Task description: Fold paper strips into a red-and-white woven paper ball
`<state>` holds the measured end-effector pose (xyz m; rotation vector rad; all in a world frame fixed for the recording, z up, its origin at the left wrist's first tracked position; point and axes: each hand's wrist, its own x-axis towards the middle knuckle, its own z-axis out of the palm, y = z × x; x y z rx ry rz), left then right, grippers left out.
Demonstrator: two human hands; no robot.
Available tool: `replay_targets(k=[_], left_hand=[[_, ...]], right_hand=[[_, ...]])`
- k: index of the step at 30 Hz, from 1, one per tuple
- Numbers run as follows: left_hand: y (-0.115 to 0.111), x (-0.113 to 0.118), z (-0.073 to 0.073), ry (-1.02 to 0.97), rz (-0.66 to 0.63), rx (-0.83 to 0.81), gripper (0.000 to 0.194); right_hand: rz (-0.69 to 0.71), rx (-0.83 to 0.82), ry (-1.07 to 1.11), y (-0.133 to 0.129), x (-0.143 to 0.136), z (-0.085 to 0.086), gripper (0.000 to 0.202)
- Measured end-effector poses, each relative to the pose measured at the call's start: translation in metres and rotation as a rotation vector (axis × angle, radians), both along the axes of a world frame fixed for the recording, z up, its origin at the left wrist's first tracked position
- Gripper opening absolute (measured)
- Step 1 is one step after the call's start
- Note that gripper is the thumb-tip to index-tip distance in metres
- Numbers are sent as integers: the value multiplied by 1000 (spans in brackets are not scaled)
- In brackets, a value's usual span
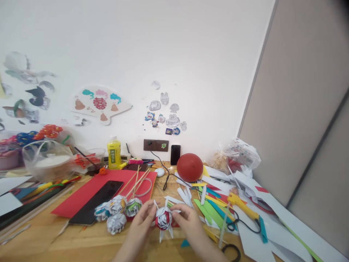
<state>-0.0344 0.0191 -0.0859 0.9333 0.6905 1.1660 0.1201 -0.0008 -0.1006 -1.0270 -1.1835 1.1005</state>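
Observation:
Between my two hands is a red and white paper flower (163, 219), with pointed white strips sticking out around it. My left hand (145, 215) pinches it from the left side. On the other side, the fingertips of my right hand (186, 217) close on one of its right-hand strips. Just left of my left hand lie several finished-looking paper flowers, among them a green and white one (133, 207) and a plain white one (116, 223). Thin wooden sticks (140, 182) extend behind them.
A red sheet (81, 191) lies under a black tablet-like slab (96, 203). Behind stand a yellow bottle (114, 153), a phone (175, 155) and a red balloon (190, 167). Paper strips (204, 211), a yellow glue gun (242, 205) and black-handled scissors (231, 251) crowd the right.

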Motion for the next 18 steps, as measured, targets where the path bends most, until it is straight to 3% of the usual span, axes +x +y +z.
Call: replay_targets(k=[5, 9, 13, 18], left_hand=[[-2, -5, 7, -85, -58, -19, 38], [-4, -6, 14, 21, -80, 44, 48], [-2, -6, 19, 228, 25, 110, 47], [1, -8, 20, 333, 95, 196, 46]], right_hand=[[38, -41, 248, 0, 0, 7, 38], [127, -17, 401, -5, -4, 13, 39], [133, -13, 320, -8, -4, 14, 42], [93, -5, 148, -5, -2, 11, 42]])
